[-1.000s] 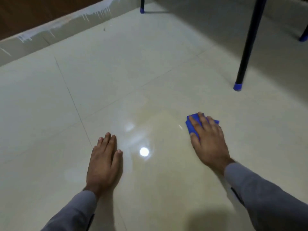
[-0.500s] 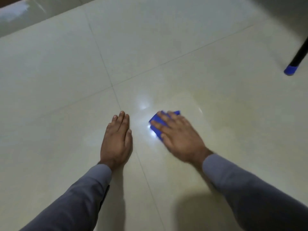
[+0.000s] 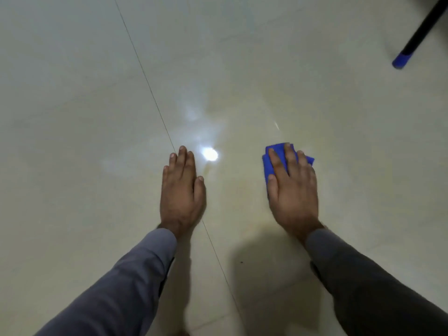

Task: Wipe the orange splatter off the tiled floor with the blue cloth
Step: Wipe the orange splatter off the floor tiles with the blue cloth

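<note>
Right hand (image 3: 292, 190) presses flat, fingers extended, on the folded blue cloth (image 3: 269, 163); left hand (image 3: 181, 192) lies flat, fingers together, on the glossy cream tiled floor (image 3: 72, 117)

We see both hands flat on the floor (image 3: 72, 117), the left hand (image 3: 181, 190) across a tile seam (image 3: 145, 76) and the right hand (image 3: 292, 190) well to its right. The cloth (image 3: 269, 163) lies under the right fingers. A furniture leg (image 3: 417, 35) stands far right, beyond it.
</note>
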